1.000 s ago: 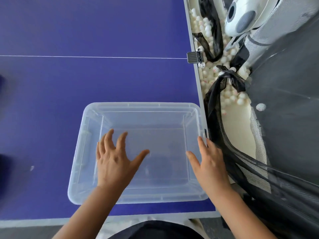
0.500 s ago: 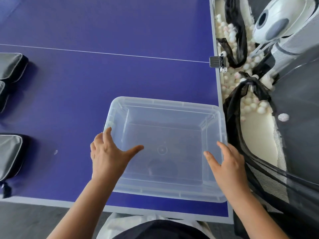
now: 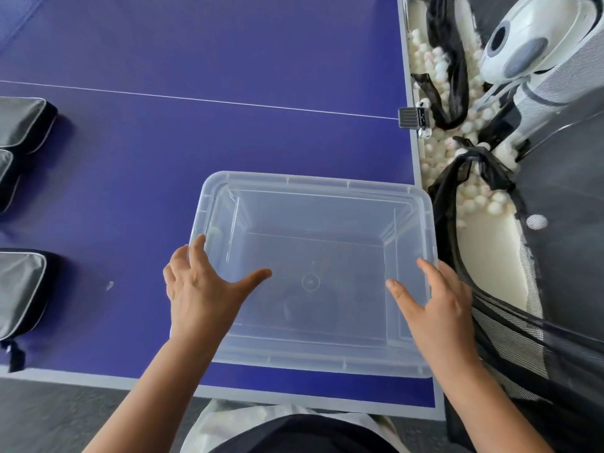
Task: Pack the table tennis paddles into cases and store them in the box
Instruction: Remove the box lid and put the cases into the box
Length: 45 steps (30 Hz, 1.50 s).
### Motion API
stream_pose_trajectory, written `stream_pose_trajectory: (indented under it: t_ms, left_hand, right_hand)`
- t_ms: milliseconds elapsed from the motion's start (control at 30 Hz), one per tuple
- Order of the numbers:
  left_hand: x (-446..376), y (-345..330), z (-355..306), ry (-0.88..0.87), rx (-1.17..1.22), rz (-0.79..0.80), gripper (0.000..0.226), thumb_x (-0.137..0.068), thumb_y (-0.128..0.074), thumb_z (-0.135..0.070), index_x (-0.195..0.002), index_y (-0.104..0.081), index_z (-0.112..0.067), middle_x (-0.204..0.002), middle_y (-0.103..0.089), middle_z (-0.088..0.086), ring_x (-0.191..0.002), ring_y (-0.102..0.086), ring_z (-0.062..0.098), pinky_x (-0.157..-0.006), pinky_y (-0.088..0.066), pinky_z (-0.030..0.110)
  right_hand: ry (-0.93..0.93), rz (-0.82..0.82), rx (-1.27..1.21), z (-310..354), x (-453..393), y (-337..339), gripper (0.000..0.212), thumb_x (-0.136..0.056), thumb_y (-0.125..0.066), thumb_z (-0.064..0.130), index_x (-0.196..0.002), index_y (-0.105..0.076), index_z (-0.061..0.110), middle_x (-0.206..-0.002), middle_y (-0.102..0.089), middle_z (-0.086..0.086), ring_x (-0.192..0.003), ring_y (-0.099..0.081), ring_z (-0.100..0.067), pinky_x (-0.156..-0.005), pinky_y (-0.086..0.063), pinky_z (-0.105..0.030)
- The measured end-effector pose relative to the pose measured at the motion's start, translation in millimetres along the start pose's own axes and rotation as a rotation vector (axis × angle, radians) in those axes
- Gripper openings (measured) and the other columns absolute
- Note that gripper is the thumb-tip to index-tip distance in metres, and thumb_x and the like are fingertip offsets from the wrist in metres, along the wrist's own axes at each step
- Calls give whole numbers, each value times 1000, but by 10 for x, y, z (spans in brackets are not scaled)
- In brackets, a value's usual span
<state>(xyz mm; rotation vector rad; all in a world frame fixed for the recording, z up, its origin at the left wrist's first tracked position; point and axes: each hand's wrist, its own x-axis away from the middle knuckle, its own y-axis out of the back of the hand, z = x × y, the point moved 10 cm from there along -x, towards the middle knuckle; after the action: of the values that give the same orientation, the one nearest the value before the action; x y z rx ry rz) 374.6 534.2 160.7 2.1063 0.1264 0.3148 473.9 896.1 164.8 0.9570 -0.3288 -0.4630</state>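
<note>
A clear plastic box point(image 3: 310, 182) stands empty near the right front corner of the blue table point(image 3: 228, 60). My left hand point(image 3: 202, 295) rests on the box's left rim, fingers outside the wall and thumb spread over the inside. My right hand point(image 3: 438, 305) lies against the right rim in the same way, thumb inside. Both hands have fairly straight fingers. At the table's left edge lie grey and black paddle cases: one at the back point(image 3: 23, 125), one partly cut off point(image 3: 5, 178), and one nearer the front point(image 3: 19, 295). No paddle is in view.
Right of the table hangs a black mesh net point(image 3: 555, 322) over a trough of several white balls point(image 3: 434, 165). A white ball machine point(image 3: 523, 44) stands at the back right. A grey clamp point(image 3: 411, 117) sits on the table's right edge.
My hands spread apart from above the box's inside to its left and right rims. The view swung left, bringing the cases into sight.
</note>
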Motion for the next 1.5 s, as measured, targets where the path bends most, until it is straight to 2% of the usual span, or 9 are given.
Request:
stream_pose_trajectory:
  t_ms: [200, 467, 600, 767, 900, 1067, 1233, 1400, 1500]
  left_hand:
    - [-14, 197, 214, 41, 13, -21, 123, -55, -68, -81, -151, -23, -20, -151, -30, 9, -141, -21, 30, -116, -24, 50]
    - [-238, 571, 606, 54, 25, -49, 124, -53, -66, -81, -151, -25, -18, -150, -31, 11, -140, -23, 32, -116, -23, 51]
    - [-524, 803, 866, 42, 25, -58, 123, -54, -68, -80, -151, -25, -17, -149, -32, 12, -139, -23, 32, -116, -22, 48]
    - [-1024, 1143, 1224, 3, 11, -41, 120, -58, -68, -80, -151, -24, -18, -149, -31, 10, -138, -24, 31, -115, -21, 45]
    - [-1516, 1438, 1567, -40, -9, -26, 120, -57, -65, -82, -151, -24, -19, -148, -32, 10, -137, -25, 32, -115, -23, 47]
    - [-2092, 1715, 1971, -78, -20, -4, 119, -58, -68, -80, -151, -24, -19, -150, -30, 11, -138, -23, 31, -115, -22, 47]
    - [-2543, 1980, 2384, -80, -20, -1, 119, -58, -69, -79, -151, -25, -19, -151, -29, 12, -139, -23, 31, -115, -22, 47]
    - [-2974, 1961, 2714, -62, -16, 26, 121, -58, -68, -81, -152, -24, -19, -150, -29, 14, -138, -23, 33, -115, -22, 48]
    - [-3216, 1860, 2867, -40, -7, 34, 122, -57, -67, -83, -152, -23, -19, -150, -28, 16, -138, -22, 34, -116, -21, 48]
  right_hand:
    - [33, -10, -26, 232, 42, -117, 65, -82, -70, 48, -137, -53, 17, -146, -45, -8, -134, -32, -27, -107, -35, -45]
    - [75, 1, -23, 800, 159, -362, 66, -83, -67, 49, -139, -50, 20, -145, -46, -3, -135, -31, -24, -97, -39, -34]
    - [80, -29, -18, 1199, 200, -550, 65, -82, -68, 48, -138, -51, 19, -144, -47, -4, -133, -34, -25, -93, -35, -28]
    - [61, -77, -15, 1801, 296, -866, 64, -82, -66, 49, -137, -53, 19, -143, -48, -8, -131, -35, -28, -95, -43, -40]
    - [17, -106, -14, 2309, 411, -1206, 63, -82, -68, 47, -136, -54, 17, -143, -48, -9, -132, -36, -30, -91, -40, -35]
    - [-26, -115, -12, 2852, 498, -1670, 64, -83, -63, 52, -136, -54, 18, -142, -48, -8, -130, -35, -29, -95, -44, -46]
    - [-40, -138, -14, 3360, 532, -2070, 59, -83, -69, 45, -133, -56, 14, -139, -51, -9, -127, -38, -33, -95, -41, -41]
    - [-30, -98, 28, 3655, 388, -2489, 61, -85, -64, 50, -136, -53, 17, -143, -47, -10, -130, -36, -31, -98, -42, -45]
    - [-22, -78, 48, 3744, 210, -2748, 60, -86, -66, 48, -135, -54, 16, -142, -47, -12, -128, -37, -34, -101, -39, -45]
